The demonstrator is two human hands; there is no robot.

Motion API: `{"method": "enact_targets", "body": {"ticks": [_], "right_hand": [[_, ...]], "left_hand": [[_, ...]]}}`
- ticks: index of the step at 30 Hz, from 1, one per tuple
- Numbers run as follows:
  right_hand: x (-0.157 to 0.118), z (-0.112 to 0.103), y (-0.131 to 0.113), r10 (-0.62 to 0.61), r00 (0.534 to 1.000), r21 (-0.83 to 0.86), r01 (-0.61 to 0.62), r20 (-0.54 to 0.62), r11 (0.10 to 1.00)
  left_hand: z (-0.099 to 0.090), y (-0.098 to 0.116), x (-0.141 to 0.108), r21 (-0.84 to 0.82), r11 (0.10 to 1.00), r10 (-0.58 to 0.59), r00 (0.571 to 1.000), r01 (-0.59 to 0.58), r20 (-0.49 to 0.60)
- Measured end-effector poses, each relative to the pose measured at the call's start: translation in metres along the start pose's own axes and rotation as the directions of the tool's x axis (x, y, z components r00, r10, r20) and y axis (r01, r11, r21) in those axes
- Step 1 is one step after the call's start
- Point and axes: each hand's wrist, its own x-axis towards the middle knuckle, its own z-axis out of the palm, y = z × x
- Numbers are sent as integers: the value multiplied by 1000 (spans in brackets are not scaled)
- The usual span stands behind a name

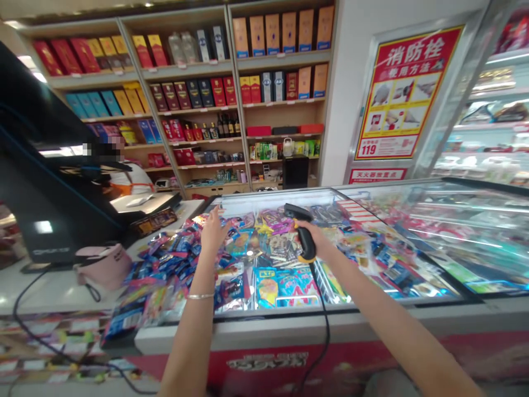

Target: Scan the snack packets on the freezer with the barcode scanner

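Observation:
My right hand (319, 238) is wrapped round the handle of a black barcode scanner (306, 242) with yellow trim. The scanner's head points to the left, and its black cable (325, 325) hangs down over the freezer's front edge. My left hand (214, 229), a silver bangle on its wrist, reaches forward with its fingers apart and nothing visibly in them. It is over the right side of a heap of blue and red snack packets (173, 253) on the glass-topped freezer (248, 333). Under the glass, blue ice-cream packs (287, 284) show between my arms.
A pink bag (103, 267) stands on the left counter beside a large black checkout screen (53, 204). Behind the counter is another person, partly hidden, in an orange and white garment (134, 179). Shelves of boxed bottles (198, 91) line the back wall. A second glass freezer (467, 231) is at the right.

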Motion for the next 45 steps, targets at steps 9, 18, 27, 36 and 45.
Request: {"method": "enact_targets", "body": {"ticks": [9, 18, 27, 36, 45], "right_hand": [[9, 32, 75, 177, 953, -113, -153, 245, 982], [2, 28, 77, 201, 943, -156, -164, 264, 974], [3, 27, 74, 141, 966, -231, -90, 215, 969], [1, 31, 73, 156, 983, -215, -134, 92, 968], [1, 31, 79, 149, 987, -166, -137, 64, 977]], "left_hand": [[33, -43, -9, 231, 973, -33, 998, 19, 58], [43, -42, -8, 423, 905, -123, 980, 45, 159], [39, -14, -17, 55, 996, 44, 952, -64, 303], [41, 6, -17, 90, 979, 145, 933, -184, 329], [48, 29, -29, 195, 911, 278, 891, -363, 359]]}}
